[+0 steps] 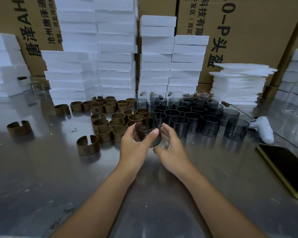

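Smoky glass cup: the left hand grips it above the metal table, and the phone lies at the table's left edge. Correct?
No: the head view shows the phone at the right edge of the metal table. The left hand does grip the smoky glass cup above it.

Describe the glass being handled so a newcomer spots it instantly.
On the steel table, smoky glass cups stand in a block right of the brass rings. In front of it, the held cup sits between left grip and right grip: the only one tilted, not standing.
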A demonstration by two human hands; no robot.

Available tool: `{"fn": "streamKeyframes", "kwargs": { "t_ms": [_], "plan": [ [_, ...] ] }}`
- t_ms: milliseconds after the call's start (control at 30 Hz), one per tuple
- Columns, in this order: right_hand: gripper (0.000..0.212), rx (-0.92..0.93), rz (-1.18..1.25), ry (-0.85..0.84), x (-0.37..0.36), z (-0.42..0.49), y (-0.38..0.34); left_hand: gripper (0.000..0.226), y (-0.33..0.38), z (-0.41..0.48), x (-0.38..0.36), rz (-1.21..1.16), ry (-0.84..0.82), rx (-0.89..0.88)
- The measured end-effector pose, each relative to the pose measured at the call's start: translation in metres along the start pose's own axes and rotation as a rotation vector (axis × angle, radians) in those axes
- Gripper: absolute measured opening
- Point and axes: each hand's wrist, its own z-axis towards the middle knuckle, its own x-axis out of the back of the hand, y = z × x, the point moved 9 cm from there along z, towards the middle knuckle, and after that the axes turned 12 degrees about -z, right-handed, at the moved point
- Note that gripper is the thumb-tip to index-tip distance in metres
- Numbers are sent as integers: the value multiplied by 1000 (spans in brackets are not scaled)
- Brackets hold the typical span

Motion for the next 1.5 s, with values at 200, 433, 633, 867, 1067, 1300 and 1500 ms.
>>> {"fn": "streamKeyframes", "kwargs": {
  "t_ms": [200,433,633,867,1067,1300,1500],
  "plan": [
    [24,-239,265,151,23,0,18,40,4,-2,-2,90,-18,-53],
    [20,-349,571,98,18,-1,24,41,-1,-7,-15,222,-152,-44],
    [27,-384,693,35,11,-2,23,35,-3,-7,-16,200,-169,-47],
    [46,-446,768,-84,-4,-9,15,44,-4,-6,-16,85,-190,-6],
    [51,-437,734,-164,-11,-9,15,43,-3,-6,-18,32,-219,-5],
    [55,-452,544,-173,-7,-11,20,40,2,-6,-16,56,-212,-51],
    [46,-376,420,-84,5,-8,20,42,7,-6,-16,133,-205,-94]
  ]
}}
